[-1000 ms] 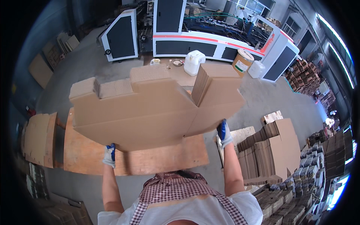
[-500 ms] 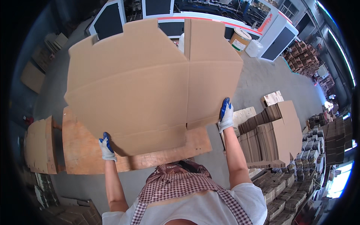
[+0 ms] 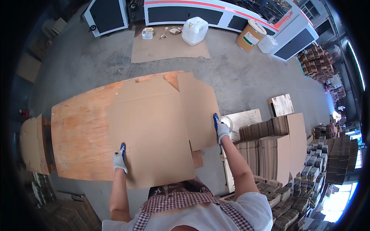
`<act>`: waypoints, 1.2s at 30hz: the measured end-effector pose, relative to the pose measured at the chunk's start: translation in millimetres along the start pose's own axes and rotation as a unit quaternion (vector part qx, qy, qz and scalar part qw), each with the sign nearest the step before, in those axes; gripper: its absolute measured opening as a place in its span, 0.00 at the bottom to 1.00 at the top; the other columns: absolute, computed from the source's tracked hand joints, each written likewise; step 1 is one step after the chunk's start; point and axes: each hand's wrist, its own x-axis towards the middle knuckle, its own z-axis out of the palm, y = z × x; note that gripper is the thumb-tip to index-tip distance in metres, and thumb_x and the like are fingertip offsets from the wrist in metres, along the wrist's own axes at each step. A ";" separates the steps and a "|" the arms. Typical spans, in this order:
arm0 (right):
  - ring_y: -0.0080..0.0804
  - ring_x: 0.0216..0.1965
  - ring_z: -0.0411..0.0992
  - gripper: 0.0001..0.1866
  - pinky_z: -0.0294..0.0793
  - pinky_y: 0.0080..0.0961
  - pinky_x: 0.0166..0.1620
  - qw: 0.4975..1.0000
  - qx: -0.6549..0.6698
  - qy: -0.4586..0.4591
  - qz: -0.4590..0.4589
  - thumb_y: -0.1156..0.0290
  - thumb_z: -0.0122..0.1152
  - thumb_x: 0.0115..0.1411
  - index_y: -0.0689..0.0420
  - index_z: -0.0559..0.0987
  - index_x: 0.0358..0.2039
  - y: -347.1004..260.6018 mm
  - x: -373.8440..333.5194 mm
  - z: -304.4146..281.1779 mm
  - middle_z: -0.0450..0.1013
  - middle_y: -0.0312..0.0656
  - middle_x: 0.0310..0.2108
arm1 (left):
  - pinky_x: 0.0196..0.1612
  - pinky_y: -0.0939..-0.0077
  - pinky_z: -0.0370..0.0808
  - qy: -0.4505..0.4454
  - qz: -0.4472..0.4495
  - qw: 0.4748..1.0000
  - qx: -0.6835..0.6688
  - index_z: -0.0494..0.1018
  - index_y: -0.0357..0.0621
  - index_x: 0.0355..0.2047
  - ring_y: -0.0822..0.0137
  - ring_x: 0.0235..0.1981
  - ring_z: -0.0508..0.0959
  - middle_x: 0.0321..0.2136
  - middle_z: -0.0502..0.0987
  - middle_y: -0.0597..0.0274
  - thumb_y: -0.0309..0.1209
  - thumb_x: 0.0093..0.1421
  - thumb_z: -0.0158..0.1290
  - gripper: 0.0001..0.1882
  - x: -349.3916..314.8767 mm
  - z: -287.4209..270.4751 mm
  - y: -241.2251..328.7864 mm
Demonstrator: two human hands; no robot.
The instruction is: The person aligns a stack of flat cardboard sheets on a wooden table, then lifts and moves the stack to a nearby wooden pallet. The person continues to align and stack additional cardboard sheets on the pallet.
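Note:
A large brown sheet of creased, die-cut cardboard [image 3: 154,131] lies low over the plywood tabletop [image 3: 81,134], its near edge close to my apron. My left hand [image 3: 120,158], in a white glove with blue fingertips, is closed on the sheet's left edge. On the opposite edge, my right hand [image 3: 221,130] in a matching glove grips the narrower panel, with the thumb on top. Fingers under the sheet are hidden from sight. A slit parts the wide panel from the narrow one at the near side.
Flat cardboard blanks stand in a stack [image 3: 264,154] on a wooden pallet [image 3: 246,117] at the right. Beyond the table are a white jug [image 3: 195,31], a brown drum [image 3: 249,37] and a long machine [image 3: 185,14]. Another cardboard stack [image 3: 31,144] is at far left.
The cardboard sheet has come down from a raised, upright tilt to lie nearly flat over the tabletop. Both hands moved lower with it, the right one also inward.

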 end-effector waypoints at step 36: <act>0.54 0.51 0.78 0.38 0.75 0.46 0.53 0.981 -0.036 -0.076 -0.176 0.37 0.65 0.57 0.60 0.75 0.53 -84.6 -186.3 -65.7 0.76 0.57 0.52 | 0.55 0.46 0.72 -0.136 0.766 0.493 0.389 0.77 0.51 0.51 0.47 0.55 0.74 0.53 0.76 0.54 0.35 0.55 0.63 0.22 -102.5 213.0 162.1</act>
